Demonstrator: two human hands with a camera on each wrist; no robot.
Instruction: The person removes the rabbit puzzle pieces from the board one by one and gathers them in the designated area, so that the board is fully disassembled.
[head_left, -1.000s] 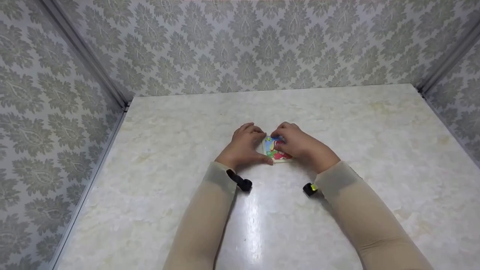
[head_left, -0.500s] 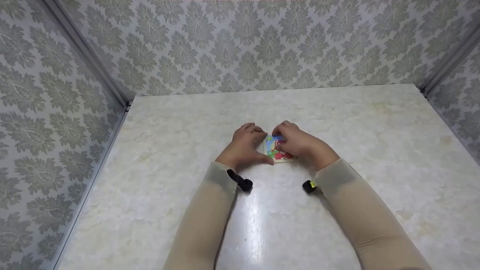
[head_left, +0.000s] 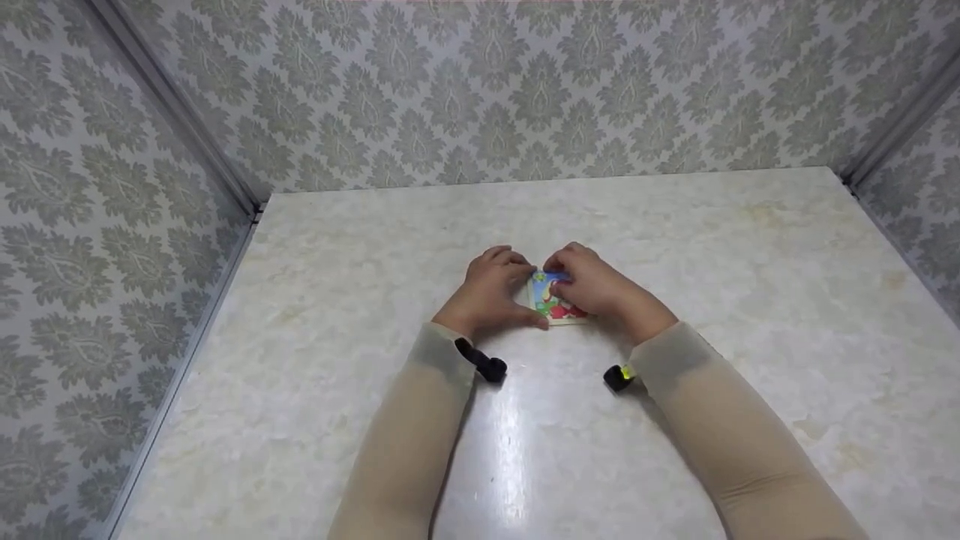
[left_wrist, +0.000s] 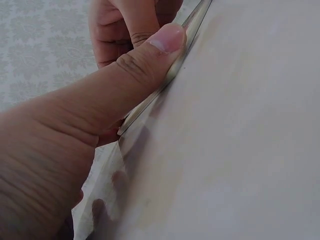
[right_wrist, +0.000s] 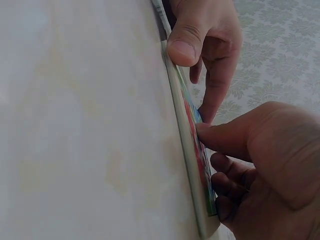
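Note:
A small, flat puzzle board (head_left: 543, 297) with a pale rim and a blue, red and green picture lies on the table, between the two hands. My left hand (head_left: 491, 294) grips its left side, thumb on the near edge and fingers toward the far corner. In the left wrist view the thumb covers part of the board's thin edge (left_wrist: 136, 116). My right hand (head_left: 600, 289) is over the right part of the picture. Its thumb (right_wrist: 225, 135) touches the picture in the right wrist view, with the other fingers curled at the side. The covered part of the picture is hidden.
The pale marbled table (head_left: 337, 300) extends around both arms. Patterned panels (head_left: 495, 90) stand behind it and at both sides. A small black camera sits at the left wrist (head_left: 491, 370), another at the right wrist (head_left: 618, 378).
Both hands stay nearly still on the puzzle board. The right hand's fingers shift only very slightly over the picture.

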